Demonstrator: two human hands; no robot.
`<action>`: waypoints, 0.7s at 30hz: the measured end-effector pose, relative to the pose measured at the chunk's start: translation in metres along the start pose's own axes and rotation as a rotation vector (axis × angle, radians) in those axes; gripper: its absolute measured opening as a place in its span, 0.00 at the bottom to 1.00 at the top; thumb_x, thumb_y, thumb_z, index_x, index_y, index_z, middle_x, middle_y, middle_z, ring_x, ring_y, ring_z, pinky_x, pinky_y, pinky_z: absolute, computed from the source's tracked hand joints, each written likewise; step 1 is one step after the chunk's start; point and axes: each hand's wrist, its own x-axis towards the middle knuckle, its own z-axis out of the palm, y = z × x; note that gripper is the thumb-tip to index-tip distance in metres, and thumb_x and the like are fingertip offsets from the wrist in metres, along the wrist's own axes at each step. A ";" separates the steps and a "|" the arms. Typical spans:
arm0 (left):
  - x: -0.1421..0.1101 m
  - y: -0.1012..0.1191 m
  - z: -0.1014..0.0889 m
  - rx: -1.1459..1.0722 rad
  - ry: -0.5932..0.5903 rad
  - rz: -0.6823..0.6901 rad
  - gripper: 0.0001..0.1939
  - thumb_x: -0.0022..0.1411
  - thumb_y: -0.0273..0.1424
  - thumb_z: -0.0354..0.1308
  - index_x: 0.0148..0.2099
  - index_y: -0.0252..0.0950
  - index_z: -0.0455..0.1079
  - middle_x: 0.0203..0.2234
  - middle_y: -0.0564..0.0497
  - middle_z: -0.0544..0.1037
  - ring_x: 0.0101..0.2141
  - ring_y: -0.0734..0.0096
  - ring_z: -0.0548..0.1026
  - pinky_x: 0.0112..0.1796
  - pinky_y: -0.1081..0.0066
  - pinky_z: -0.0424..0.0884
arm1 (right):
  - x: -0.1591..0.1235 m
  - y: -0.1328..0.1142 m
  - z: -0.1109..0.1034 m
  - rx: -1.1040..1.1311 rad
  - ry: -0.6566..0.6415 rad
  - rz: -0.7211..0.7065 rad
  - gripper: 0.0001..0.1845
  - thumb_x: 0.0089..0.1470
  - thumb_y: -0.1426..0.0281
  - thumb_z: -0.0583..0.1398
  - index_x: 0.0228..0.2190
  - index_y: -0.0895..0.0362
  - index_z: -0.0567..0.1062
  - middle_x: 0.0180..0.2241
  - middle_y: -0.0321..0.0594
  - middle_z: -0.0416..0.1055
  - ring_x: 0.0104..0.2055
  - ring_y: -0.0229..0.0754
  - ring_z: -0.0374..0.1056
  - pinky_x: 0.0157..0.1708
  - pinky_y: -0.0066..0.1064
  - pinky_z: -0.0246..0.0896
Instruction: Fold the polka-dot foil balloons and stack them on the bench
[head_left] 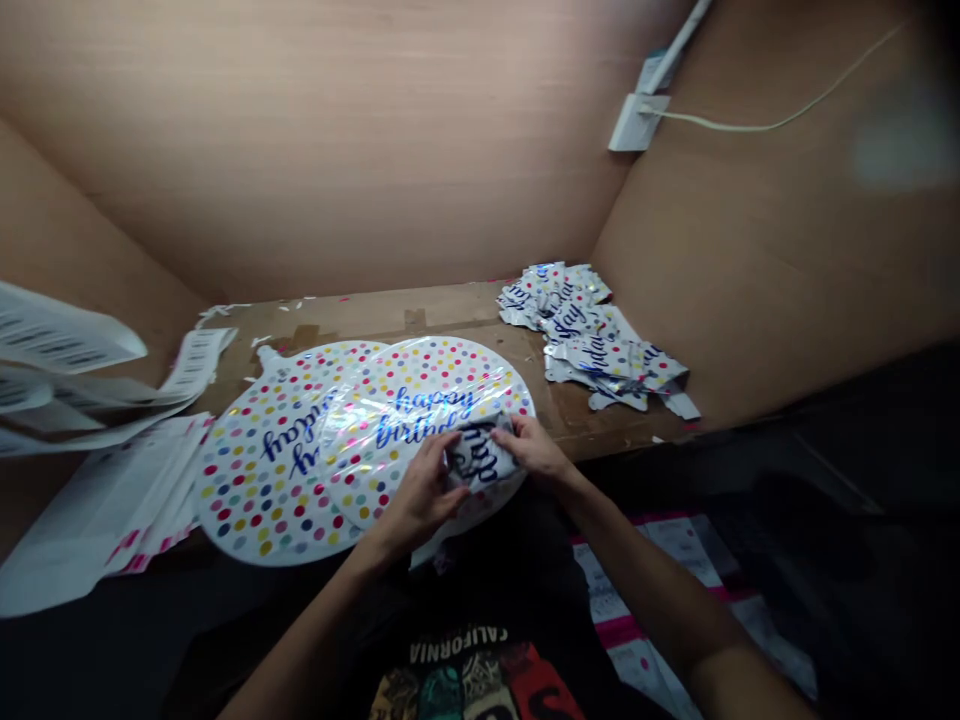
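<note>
While fingers pinch, both hands (472, 470) grip foil (481, 452).

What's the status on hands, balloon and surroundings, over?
Both hands, left and right, grip folded balloon. Two flat balloons lie beneath. Folded pile sits off right, not in the way.

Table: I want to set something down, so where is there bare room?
Bare: the strip between back wall and flat balloons, scraps at its left end; a narrower patch between balloons and folded pile. Crowded: the middle, left hand and right hand over balloons; the left, label strips and bags.
</note>
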 end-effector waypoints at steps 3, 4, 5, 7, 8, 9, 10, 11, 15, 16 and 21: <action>-0.008 -0.017 -0.016 0.057 -0.119 -0.050 0.24 0.66 0.31 0.57 0.63 0.43 0.65 0.52 0.45 0.74 0.39 0.67 0.77 0.39 0.66 0.77 | 0.026 -0.049 -0.083 -0.292 0.475 -0.154 0.25 0.53 0.46 0.64 0.40 0.54 0.76 0.41 0.46 0.81 0.40 0.49 0.75 0.41 0.41 0.72; -0.012 -0.022 -0.023 0.133 -0.189 -0.049 0.20 0.66 0.32 0.58 0.60 0.43 0.67 0.50 0.46 0.74 0.39 0.66 0.77 0.41 0.65 0.76 | 0.032 -0.068 -0.116 -0.352 0.563 -0.163 0.24 0.55 0.48 0.63 0.42 0.53 0.76 0.45 0.49 0.80 0.44 0.51 0.75 0.45 0.43 0.71; -0.015 -0.026 -0.029 0.233 -0.260 -0.038 0.17 0.65 0.33 0.61 0.56 0.42 0.70 0.49 0.47 0.75 0.42 0.63 0.76 0.43 0.63 0.75 | 0.037 -0.085 -0.145 -0.417 0.636 -0.152 0.23 0.54 0.49 0.64 0.43 0.54 0.76 0.47 0.51 0.79 0.49 0.54 0.74 0.48 0.46 0.70; -0.021 -0.033 -0.037 0.458 -0.360 -0.008 0.17 0.59 0.34 0.68 0.49 0.41 0.71 0.49 0.46 0.74 0.47 0.55 0.74 0.47 0.58 0.72 | 0.046 -0.105 -0.188 -0.547 0.747 -0.141 0.24 0.52 0.53 0.67 0.45 0.53 0.76 0.54 0.53 0.76 0.59 0.57 0.67 0.58 0.51 0.62; -0.023 -0.036 -0.038 0.559 -0.377 0.005 0.18 0.55 0.33 0.70 0.48 0.41 0.71 0.49 0.45 0.74 0.48 0.52 0.72 0.48 0.56 0.70 | 0.049 -0.106 -0.199 -0.658 0.782 -0.143 0.24 0.51 0.54 0.68 0.47 0.51 0.76 0.58 0.52 0.73 0.64 0.56 0.62 0.62 0.53 0.57; -0.025 -0.038 -0.038 0.638 -0.379 0.016 0.18 0.53 0.32 0.70 0.46 0.40 0.71 0.49 0.45 0.73 0.48 0.51 0.71 0.48 0.56 0.69 | 0.053 -0.101 -0.204 -0.789 0.787 -0.145 0.25 0.52 0.55 0.68 0.50 0.49 0.75 0.62 0.50 0.69 0.67 0.55 0.58 0.66 0.54 0.51; -0.025 -0.041 -0.037 0.684 -0.378 0.023 0.17 0.54 0.30 0.69 0.45 0.40 0.70 0.48 0.45 0.74 0.47 0.51 0.70 0.47 0.56 0.67 | 0.056 -0.092 -0.203 -0.931 0.761 -0.138 0.26 0.54 0.55 0.67 0.53 0.47 0.74 0.65 0.47 0.66 0.70 0.54 0.54 0.69 0.54 0.45; -0.025 -0.043 -0.036 0.699 -0.376 0.028 0.13 0.56 0.29 0.66 0.44 0.40 0.70 0.47 0.45 0.74 0.46 0.52 0.70 0.47 0.57 0.66 | 0.059 -0.079 -0.199 -1.066 0.708 -0.119 0.26 0.56 0.55 0.65 0.55 0.45 0.74 0.67 0.45 0.63 0.71 0.53 0.51 0.70 0.55 0.40; -0.017 -0.053 -0.032 0.535 -0.361 0.017 0.03 0.67 0.29 0.54 0.38 0.39 0.68 0.40 0.45 0.74 0.40 0.59 0.70 0.43 0.62 0.65 | 0.058 -0.040 -0.181 -1.247 0.519 -0.007 0.24 0.66 0.61 0.59 0.61 0.49 0.71 0.71 0.47 0.57 0.74 0.58 0.41 0.70 0.62 0.22; -0.014 -0.056 -0.033 0.473 -0.352 0.005 0.06 0.68 0.30 0.52 0.36 0.39 0.68 0.38 0.46 0.74 0.39 0.60 0.70 0.42 0.64 0.65 | 0.055 -0.038 -0.178 -1.252 0.513 0.014 0.25 0.67 0.62 0.58 0.63 0.51 0.70 0.72 0.50 0.55 0.75 0.61 0.39 0.68 0.64 0.19; 0.001 -0.062 -0.040 0.261 -0.326 -0.103 0.16 0.69 0.38 0.54 0.28 0.38 0.69 0.27 0.49 0.73 0.30 0.65 0.69 0.36 0.68 0.61 | 0.036 -0.045 -0.121 -1.350 0.435 -0.186 0.37 0.65 0.59 0.61 0.68 0.63 0.63 0.71 0.65 0.50 0.74 0.67 0.41 0.69 0.60 0.26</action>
